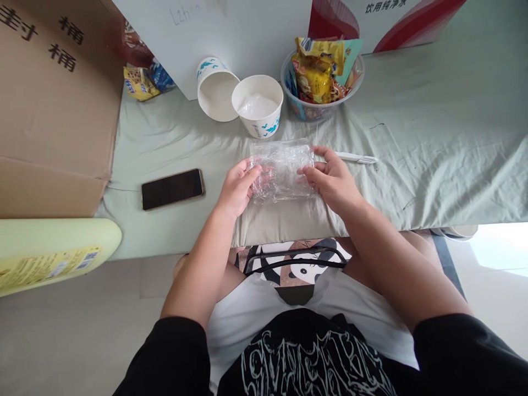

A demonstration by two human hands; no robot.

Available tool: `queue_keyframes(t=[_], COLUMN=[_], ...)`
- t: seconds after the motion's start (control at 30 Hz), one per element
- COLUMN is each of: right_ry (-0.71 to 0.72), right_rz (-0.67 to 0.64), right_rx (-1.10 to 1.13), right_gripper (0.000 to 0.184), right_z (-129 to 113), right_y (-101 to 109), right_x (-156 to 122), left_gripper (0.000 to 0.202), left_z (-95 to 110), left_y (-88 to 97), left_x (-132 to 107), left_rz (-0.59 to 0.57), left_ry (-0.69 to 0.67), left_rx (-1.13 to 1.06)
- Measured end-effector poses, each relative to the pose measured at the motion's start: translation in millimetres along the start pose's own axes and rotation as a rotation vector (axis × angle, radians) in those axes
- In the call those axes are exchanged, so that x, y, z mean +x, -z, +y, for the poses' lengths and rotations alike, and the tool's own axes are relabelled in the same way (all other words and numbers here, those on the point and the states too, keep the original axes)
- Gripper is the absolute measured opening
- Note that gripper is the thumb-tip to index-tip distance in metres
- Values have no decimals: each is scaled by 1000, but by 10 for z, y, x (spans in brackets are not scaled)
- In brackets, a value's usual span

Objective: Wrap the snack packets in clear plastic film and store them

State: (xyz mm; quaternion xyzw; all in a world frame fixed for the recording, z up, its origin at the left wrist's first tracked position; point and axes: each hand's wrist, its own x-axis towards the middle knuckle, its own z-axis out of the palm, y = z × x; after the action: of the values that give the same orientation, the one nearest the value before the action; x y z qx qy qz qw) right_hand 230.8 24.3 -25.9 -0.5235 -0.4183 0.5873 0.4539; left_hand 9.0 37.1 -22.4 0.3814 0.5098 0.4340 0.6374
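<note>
Between my two hands a crinkled sheet of clear plastic film (282, 173) is stretched out just above the cloth near the front edge; it may be a flattened bag. The film's left edge is pinched by my left hand (237, 188), thumb on top and some fingers showing through it. On the opposite side my right hand (335, 179) grips the right edge between thumb and fingers. A slim white tool (357, 158) lies behind my right hand, partly covered by it. Just beyond the film stands a paper tub (264, 127) with clear plastic inside.
Another paper tub (216, 99) lies tipped beside the first. A clear bowl (315, 113) holds several snack packets. To the left are a phone (173, 190), a cardboard box (53, 126) and a yellow-green container (61, 242). White boxes (256, 33) stand at the back.
</note>
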Motion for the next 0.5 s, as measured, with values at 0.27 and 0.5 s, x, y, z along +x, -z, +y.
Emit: queue_keyframes(t=[0.27,0.5], right_ry=[-6,21], right_rz=[27,-84], right_rx=[-1,-44], right_gripper=[47,37], right_z=[-63,-76], right_y=[-16,-8], right_x=[-20,-32], left_gripper=[70,55], left_z=[-30,23], left_y=[-9,23], left_x=[1,-20], left_rz=[-39,-42], left_ry=[6,0], left_rx=[18,-22])
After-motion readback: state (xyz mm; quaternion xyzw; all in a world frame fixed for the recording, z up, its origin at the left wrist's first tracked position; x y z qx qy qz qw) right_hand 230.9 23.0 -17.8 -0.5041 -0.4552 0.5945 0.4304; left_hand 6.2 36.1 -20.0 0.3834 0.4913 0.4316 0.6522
